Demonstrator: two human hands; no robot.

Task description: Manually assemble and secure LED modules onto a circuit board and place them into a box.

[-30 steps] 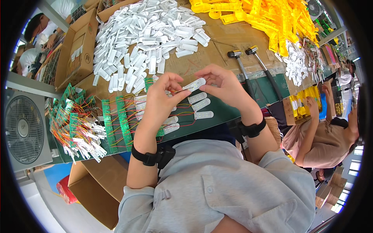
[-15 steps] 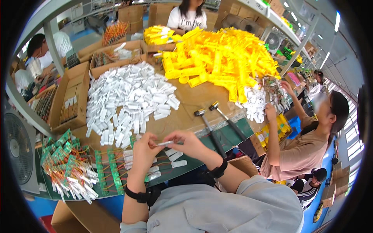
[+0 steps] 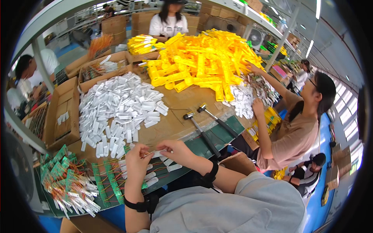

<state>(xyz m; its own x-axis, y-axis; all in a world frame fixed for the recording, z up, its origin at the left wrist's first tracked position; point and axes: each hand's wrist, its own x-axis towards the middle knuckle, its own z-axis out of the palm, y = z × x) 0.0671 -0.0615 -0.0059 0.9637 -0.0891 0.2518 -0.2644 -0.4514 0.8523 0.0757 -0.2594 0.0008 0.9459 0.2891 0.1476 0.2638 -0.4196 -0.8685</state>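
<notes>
White and slim, the strip [image 3: 157, 154] is held up between the worker's left hand [image 3: 138, 158] and right hand [image 3: 176, 151], fingertips of both closed on it; from where I stand, the exact grip is too small to make out. Below the right hand, more white strips [image 3: 174, 167] lie on the green mat [image 3: 236, 123]. Two long circuit boards [image 3: 112, 179] lie left of the left hand, beside a tangled wired heap [image 3: 64, 174]. Beyond spread white covers [image 3: 120, 108], two hammers [image 3: 208, 143] and yellow plastic parts [image 3: 211, 62].
</notes>
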